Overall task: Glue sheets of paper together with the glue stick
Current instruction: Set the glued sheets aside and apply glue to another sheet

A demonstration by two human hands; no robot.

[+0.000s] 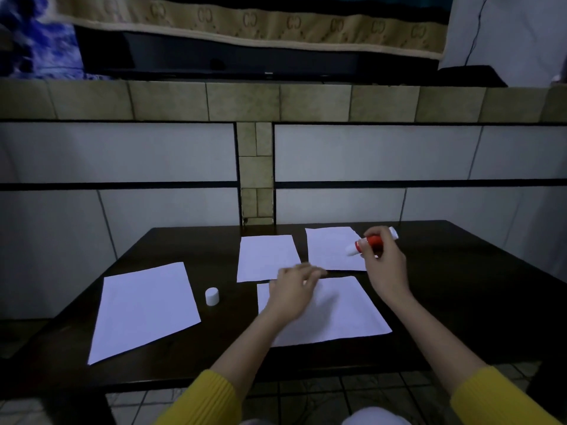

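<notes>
The right hand (385, 265) grips the uncapped red-and-white glue stick (372, 242) above the far-right paper sheet (329, 248); its white cap (212, 296) stands on the dark table (445, 286). The left hand (293, 288), fingers spread, seems to press the nearest sheet (343, 314).

Home rm: TV (245, 56), tiled wall (122, 151)
</notes>
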